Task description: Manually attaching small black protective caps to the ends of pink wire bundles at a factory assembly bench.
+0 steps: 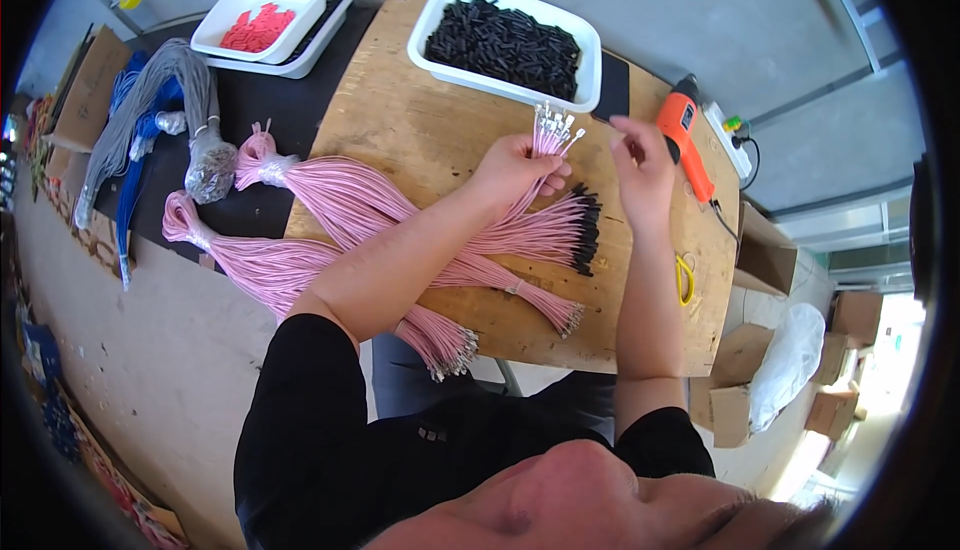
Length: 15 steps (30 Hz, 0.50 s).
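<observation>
My left hand (520, 172) is closed around a small bunch of pink wires (551, 140), their bare metal terminals fanned out above the fingers. To its right, my right hand (645, 155) is raised with its fingers curled toward the thumb; whatever they hold, if anything, is too small to make out. Beneath my left forearm lie long bundles of pink wires (350, 190). One bundle ends in black sleeves (585, 230), and others end in bare metal terminals (455, 352). Beyond my hands stands a white tub (592, 85) of short black sleeves (505, 45).
An orange heat gun (686, 135) lies at the wooden table's (380, 70) right side, near a white power strip (728, 138). Yellow-handled scissors or snips (685, 280) are close by. Grey wires (185, 75) and a tub (215, 25) with red pieces sit at the left.
</observation>
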Available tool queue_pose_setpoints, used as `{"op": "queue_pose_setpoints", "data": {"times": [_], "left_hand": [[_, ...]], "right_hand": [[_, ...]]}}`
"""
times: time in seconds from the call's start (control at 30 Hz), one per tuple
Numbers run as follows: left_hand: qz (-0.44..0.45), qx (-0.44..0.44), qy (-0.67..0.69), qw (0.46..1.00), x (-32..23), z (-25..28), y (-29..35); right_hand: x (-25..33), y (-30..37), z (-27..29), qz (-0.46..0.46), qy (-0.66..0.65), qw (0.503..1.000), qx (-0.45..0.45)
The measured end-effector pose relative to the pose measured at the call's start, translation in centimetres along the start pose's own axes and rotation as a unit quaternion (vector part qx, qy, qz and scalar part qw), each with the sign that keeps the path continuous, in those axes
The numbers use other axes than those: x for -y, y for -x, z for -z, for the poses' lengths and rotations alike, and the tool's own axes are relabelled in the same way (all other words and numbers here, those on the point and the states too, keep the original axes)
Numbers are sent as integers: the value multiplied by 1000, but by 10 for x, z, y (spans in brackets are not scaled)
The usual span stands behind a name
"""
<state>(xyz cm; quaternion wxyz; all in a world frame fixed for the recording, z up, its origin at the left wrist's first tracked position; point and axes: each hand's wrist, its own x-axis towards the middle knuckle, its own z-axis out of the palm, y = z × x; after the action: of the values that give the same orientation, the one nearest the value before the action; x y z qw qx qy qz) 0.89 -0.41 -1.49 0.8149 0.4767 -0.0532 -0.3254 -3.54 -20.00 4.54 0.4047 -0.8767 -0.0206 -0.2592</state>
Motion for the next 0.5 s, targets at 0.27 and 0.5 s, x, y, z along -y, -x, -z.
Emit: {"op": "queue_pose_setpoints", "data": {"times": [0.27,0.5], "left_hand": [[0,-18,20,1000,1,-5,0],[5,-33,42,999,-2,0,2]], "right_hand": [[0,-142,-83,-9,109,931,349],[30,-161,-132,18,107,887,450]]}}
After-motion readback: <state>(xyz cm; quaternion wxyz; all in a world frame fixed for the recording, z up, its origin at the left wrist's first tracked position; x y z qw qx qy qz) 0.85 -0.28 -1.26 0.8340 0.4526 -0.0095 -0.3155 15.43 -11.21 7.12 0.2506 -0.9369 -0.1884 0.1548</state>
